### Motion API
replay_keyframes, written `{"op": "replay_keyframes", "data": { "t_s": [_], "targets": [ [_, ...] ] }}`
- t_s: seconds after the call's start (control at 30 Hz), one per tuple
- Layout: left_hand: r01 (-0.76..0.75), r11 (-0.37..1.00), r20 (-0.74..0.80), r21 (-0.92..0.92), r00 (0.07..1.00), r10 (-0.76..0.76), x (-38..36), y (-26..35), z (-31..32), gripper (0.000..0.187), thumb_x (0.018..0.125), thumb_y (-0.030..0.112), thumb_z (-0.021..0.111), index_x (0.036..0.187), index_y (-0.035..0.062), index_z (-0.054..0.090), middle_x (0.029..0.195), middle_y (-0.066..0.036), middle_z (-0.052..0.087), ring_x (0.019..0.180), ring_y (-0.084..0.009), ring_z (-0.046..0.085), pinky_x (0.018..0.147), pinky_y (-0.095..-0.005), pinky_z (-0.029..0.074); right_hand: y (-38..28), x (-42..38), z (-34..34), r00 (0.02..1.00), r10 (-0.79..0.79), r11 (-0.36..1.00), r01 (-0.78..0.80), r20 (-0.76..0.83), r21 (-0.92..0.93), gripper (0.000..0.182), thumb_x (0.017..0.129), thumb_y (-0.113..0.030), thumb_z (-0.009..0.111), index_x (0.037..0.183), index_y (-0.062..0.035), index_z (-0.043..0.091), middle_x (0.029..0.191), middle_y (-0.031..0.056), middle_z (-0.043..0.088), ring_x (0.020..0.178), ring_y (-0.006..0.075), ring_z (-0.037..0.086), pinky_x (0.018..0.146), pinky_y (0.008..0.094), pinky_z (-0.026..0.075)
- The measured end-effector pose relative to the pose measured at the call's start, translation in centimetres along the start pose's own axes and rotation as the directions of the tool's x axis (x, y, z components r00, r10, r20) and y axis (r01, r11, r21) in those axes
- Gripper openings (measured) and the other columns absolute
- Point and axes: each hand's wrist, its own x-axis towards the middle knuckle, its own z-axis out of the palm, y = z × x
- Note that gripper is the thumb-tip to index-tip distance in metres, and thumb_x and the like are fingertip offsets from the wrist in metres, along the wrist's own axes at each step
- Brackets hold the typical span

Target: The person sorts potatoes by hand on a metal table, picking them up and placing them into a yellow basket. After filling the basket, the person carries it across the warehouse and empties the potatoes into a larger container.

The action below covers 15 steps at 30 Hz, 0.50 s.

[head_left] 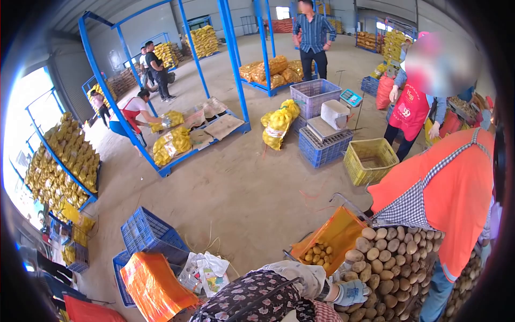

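My left hand (351, 292), in a pale blue work glove, reaches over the near edge of a large heap of potatoes (394, 257). Its fingers look spread against the potatoes, and I cannot see one clearly held. A pale sleeve cover (300, 276) and floral clothing (249, 298) lead to it. My right hand is out of view. Just beyond the glove, an orange mesh sack (335, 231) is held open on a metal frame, with small potatoes (318, 254) inside.
A co-worker in an orange top (450, 188) bends over the heap at right. Blue crates (153, 233), an orange sack (155, 287) and plastic bags (206, 273) lie at left. A yellow crate (370, 161), scale (324, 129) and blue rack (244, 121) stand farther off.
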Motion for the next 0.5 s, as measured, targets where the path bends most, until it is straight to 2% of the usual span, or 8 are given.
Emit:
{"op": "replay_keyframes", "data": {
  "t_s": [0.07,0.1,0.17,0.3,0.33,0.4,0.43,0.5],
  "targets": [
    [-0.006,1.0,-0.095,0.006,0.995,0.006,-0.2,-0.2,0.6,0.014,0.077,0.019,0.059,0.084,0.0072,0.059,0.097,-0.011,0.051,0.087,-0.0284,0.055,0.069,-0.0405,0.045,0.9,0.0,0.5,1.0,0.012,0.995,-0.013,0.011,0.099,0.072,0.082,-0.054,0.063,0.14,-0.0153,0.044,0.153,0.014,0.025,0.136,0.0422,0.027,0.101,0.0613,0.035],
    [-0.014,1.0,-0.09,0.003,0.996,0.014,-0.1,-0.2,0.3,0.014,0.077,0.019,0.059,0.084,0.0072,0.059,0.097,-0.011,0.051,0.087,-0.0284,0.055,0.069,-0.0405,0.045,0.6,-0.2,0.5,0.994,-0.088,0.993,0.093,-0.065,0.071,0.068,0.084,-0.05,0.062,0.138,-0.0118,0.046,0.15,0.0159,0.031,0.131,0.0449,0.036,0.095,0.0628,0.04],
    [-0.001,1.0,-0.002,-0.016,1.0,0.001,-0.1,0.0,-0.7,0.015,0.077,0.019,0.059,0.086,0.0072,0.058,0.098,-0.011,0.051,0.087,-0.0285,0.054,0.069,-0.041,0.045,-0.2,-0.3,0.0,0.993,-0.091,0.996,0.091,-0.069,-0.008,0.069,0.084,-0.05,0.062,0.139,-0.0116,0.043,0.144,0.0166,0.036,0.124,0.0422,0.041,0.091,0.0576,0.043],
    [-0.022,1.0,-0.058,0.02,0.998,0.023,-0.2,0.3,-1.2,0.015,0.077,0.019,0.059,0.086,0.0075,0.058,0.097,-0.011,0.051,0.086,-0.0285,0.055,0.068,-0.0416,0.045,-3.0,-0.2,-1.1,0.987,-0.153,0.955,0.133,-0.057,-0.265,0.072,0.084,-0.05,0.062,0.141,-0.0111,0.039,0.132,0.0178,0.046,0.11,0.0366,0.052,0.081,0.0473,0.05],
    [-0.016,1.0,-0.06,0.022,0.998,0.018,-0.1,0.2,-0.6,0.015,0.077,0.019,0.059,0.086,0.0075,0.058,0.097,-0.011,0.051,0.086,-0.0285,0.055,0.068,-0.0416,0.045,-2.9,0.1,-1.1,0.973,-0.226,0.897,0.19,-0.043,-0.399,0.073,0.084,-0.05,0.061,0.142,-0.0109,0.038,0.129,0.0181,0.048,0.106,0.0352,0.054,0.079,0.0447,0.051],
    [-0.001,0.999,-0.05,-0.052,0.999,-0.002,0.1,-0.4,0.8,0.013,0.079,0.019,0.058,0.085,0.008,0.058,0.096,-0.01,0.051,0.085,-0.0286,0.055,0.068,-0.0419,0.045,-2.4,0.9,-0.5,0.906,-0.422,0.644,0.317,0.023,-0.696,0.075,0.084,-0.05,0.061,0.143,-0.0107,0.035,0.123,0.0188,0.053,0.099,0.0325,0.06,0.074,0.0396,0.054],
    [0.01,0.999,-0.057,-0.048,0.998,-0.013,0.0,-0.5,0.8,0.013,0.079,0.019,0.058,0.085,0.008,0.058,0.096,-0.01,0.051,0.085,-0.0286,0.055,0.068,-0.0419,0.045,-4.2,0.3,-1.2,0.901,-0.433,0.64,0.33,0.029,-0.694,0.075,0.084,-0.05,0.061,0.143,-0.0107,0.035,0.123,0.0188,0.053,0.099,0.0325,0.06,0.074,0.0396,0.054],
    [0.003,0.999,-0.04,-0.046,0.999,-0.005,0.0,-0.4,0.8,0.012,0.08,0.019,0.057,0.084,0.0083,0.058,0.096,-0.01,0.05,0.084,-0.0288,0.055,0.069,-0.0425,0.044,-6.9,-1.8,-3.1,1.0,-0.013,0.956,0.007,-0.019,-0.294,0.075,0.085,-0.05,0.06,0.145,-0.0133,0.032,0.124,0.0183,0.052,0.104,0.032,0.057,0.082,0.0379,0.052]
  ]
}}
